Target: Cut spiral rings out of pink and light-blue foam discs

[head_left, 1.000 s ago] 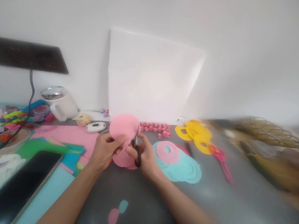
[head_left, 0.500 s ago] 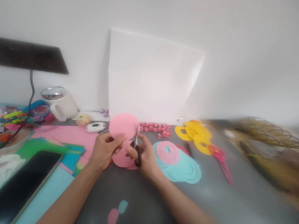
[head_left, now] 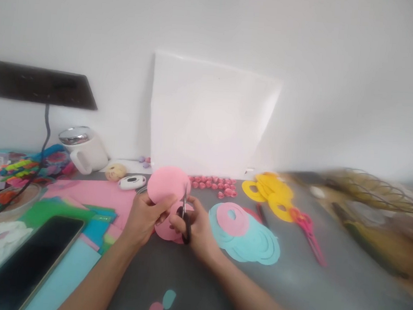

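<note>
A round pink paper disc [head_left: 167, 184] is pinched along its lower edge by the thumb and fingers of my left hand [head_left: 145, 217]. My right hand [head_left: 198, 226] grips black-handled scissors [head_left: 187, 223], their blades pointing up at the disc's right edge. Whether the blades are cutting into the paper is too small to tell. Below the held disc lie more pink paper circles [head_left: 166, 229], partly hidden by my hands. To the right of my right hand, a pink paper ring [head_left: 241, 221] rests on overlapping light-blue paper rings [head_left: 256, 248].
Yellow rings [head_left: 268, 189] and pink scissors [head_left: 309, 236] lie at the right. Small pink rolled pieces [head_left: 213, 182] line the back before a white board [head_left: 212, 122]. A phone [head_left: 36, 260], coloured sheets [head_left: 91, 188] and a mug [head_left: 87, 152] stand left. Two scraps [head_left: 169, 299] lie in front.
The whole view has shifted slightly, so things sit a little lower in the picture. Both hands keep their hold on the disc and scissors; the disc has barely moved relative to the blades.
</note>
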`<state>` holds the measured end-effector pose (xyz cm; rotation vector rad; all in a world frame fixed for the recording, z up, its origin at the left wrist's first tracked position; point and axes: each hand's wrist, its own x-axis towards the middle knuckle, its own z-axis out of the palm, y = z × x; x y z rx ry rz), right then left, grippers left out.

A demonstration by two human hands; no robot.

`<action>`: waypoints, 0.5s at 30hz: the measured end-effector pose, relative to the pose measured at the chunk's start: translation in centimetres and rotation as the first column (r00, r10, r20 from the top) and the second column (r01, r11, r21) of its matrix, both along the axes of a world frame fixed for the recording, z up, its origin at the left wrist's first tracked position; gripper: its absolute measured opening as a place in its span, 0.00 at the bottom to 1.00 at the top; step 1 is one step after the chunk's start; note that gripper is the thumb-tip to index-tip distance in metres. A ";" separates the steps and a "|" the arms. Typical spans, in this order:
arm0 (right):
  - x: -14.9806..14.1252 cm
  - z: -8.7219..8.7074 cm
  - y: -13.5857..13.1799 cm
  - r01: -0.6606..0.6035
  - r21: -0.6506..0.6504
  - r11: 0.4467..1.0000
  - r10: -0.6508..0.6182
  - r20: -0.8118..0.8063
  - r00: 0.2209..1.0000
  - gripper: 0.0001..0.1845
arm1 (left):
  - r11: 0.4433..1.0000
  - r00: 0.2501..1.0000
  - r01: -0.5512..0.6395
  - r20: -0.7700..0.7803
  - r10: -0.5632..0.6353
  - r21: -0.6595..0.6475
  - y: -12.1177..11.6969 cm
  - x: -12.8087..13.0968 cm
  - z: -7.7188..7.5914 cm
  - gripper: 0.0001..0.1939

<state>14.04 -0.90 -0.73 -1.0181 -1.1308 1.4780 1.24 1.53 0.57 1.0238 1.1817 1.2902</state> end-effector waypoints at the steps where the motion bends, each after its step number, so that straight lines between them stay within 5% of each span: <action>1: 0.0 0.0 0.0 0.005 0.011 1.000 -0.004 -0.012 1.000 0.31 | 1.000 1.000 -0.001 -0.004 0.001 -0.003 0.0 0.0 0.0 0.17; 15: 0.3 -0.6 0.3 0.014 0.062 0.998 -0.012 -0.046 0.999 0.31 | 0.999 0.999 0.040 -0.017 -0.040 0.014 0.1 0.0 0.0 0.17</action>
